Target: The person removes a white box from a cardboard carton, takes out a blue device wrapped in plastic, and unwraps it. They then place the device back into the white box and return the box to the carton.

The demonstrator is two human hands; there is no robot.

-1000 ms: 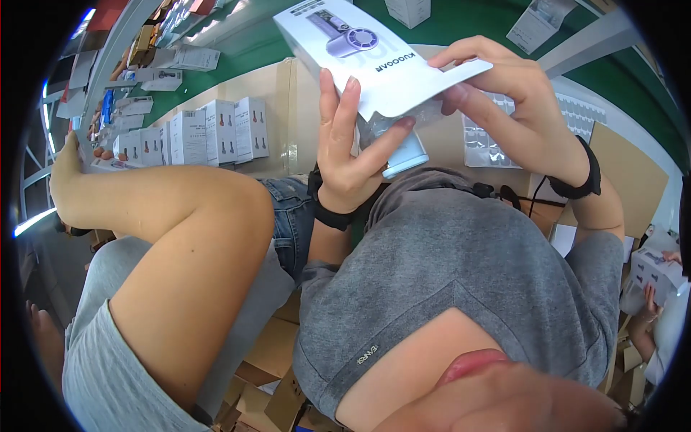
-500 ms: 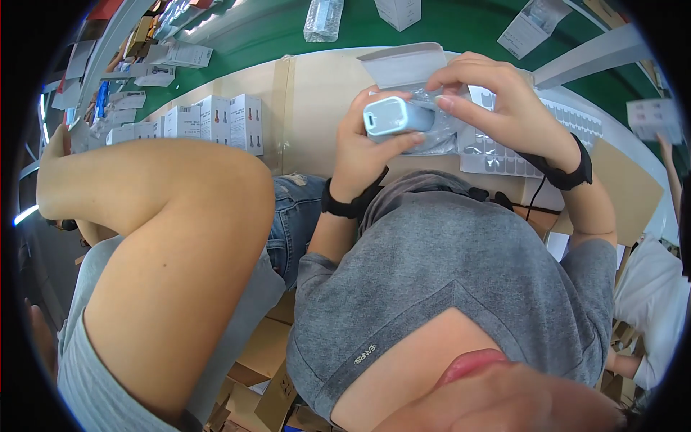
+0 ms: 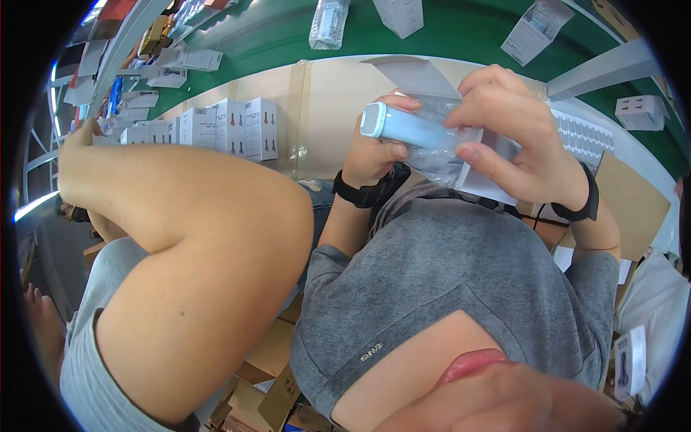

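Note:
My left hand is closed around a light blue rounded device, which lies sideways with its white-rimmed end toward the left. Clear plastic wrap crumples around its right part. Close beside it, my right hand has thumb and fingers bent at a white box and the edge of the wrap, gripping the box side. The box's grey-white flap stands raised behind the device. The device's right end is hidden by the wrap and my right fingers.
Several printed white boxes stand in a row at left on the cardboard-covered table. A white compartment tray lies at right. A green conveyor beyond carries boxes and a bubble-wrapped item. A co-worker's arm crosses the left side.
The device has swung so its length shows, its wrapped part by the white box. My right hand has come down onto the box, which is now tilted and lifted. The view has shifted slightly.

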